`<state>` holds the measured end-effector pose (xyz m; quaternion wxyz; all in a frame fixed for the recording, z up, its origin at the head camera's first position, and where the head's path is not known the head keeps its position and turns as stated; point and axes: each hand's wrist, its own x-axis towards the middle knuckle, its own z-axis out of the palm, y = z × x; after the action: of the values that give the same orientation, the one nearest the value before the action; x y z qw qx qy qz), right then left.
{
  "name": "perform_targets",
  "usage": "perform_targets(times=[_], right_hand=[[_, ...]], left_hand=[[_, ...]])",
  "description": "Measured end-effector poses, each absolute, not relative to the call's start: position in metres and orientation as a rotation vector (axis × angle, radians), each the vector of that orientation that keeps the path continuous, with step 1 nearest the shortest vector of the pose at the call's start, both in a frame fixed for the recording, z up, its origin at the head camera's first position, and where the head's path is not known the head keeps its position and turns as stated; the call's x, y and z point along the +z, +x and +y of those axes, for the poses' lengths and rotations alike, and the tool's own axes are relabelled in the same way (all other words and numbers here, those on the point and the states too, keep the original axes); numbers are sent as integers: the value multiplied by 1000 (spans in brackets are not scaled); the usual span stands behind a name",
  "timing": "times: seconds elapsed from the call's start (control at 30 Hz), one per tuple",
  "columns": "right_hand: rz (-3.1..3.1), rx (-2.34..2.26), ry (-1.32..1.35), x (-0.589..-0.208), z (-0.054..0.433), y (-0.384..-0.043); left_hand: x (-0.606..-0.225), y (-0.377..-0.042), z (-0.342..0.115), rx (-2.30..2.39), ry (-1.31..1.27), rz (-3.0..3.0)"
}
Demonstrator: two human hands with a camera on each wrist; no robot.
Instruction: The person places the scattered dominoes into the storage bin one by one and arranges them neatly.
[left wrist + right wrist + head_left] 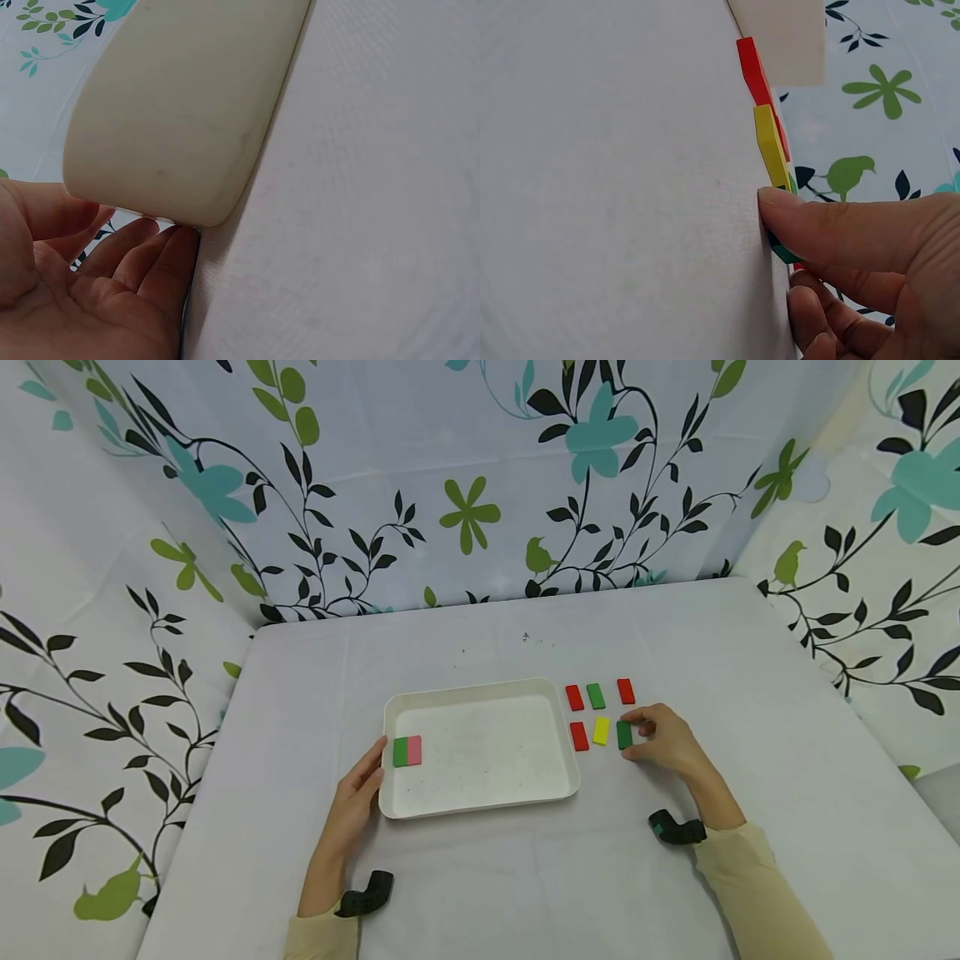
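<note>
My left hand (358, 789) is at the left end of a white rectangular tray (480, 810), thumb and fingertips against its outer wall. In the left wrist view, the fingers (142, 259) reach to the tray's lower edge near the cloth. Inside the tray at the left, a green tile (401, 752) and a pink tile (414, 750) lie side by side. To the right of the tray, my right hand (663, 739) pinches a dark green tile (624, 735) between thumb and finger. That tile ends the near row, next to a yellow tile (601, 731) and a red tile (579, 736).
Behind the near row lie a red tile (574, 697), a green tile (596, 696) and another red tile (626, 691). A white cloth covers the table (495, 885). Patterned curtains (405, 460) hang around its back and sides. Small dark specks mark the cloth beyond the tray.
</note>
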<state>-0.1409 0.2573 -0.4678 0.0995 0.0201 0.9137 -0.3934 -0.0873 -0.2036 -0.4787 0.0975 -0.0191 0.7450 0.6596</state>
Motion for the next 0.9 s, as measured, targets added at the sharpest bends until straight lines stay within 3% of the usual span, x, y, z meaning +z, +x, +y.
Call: perform_targets(times=[0.9], right_hand=[[2711,-1297,66,-438,245,-138]], left_hand=[[-480,-88,-204,1956,-60,2212]])
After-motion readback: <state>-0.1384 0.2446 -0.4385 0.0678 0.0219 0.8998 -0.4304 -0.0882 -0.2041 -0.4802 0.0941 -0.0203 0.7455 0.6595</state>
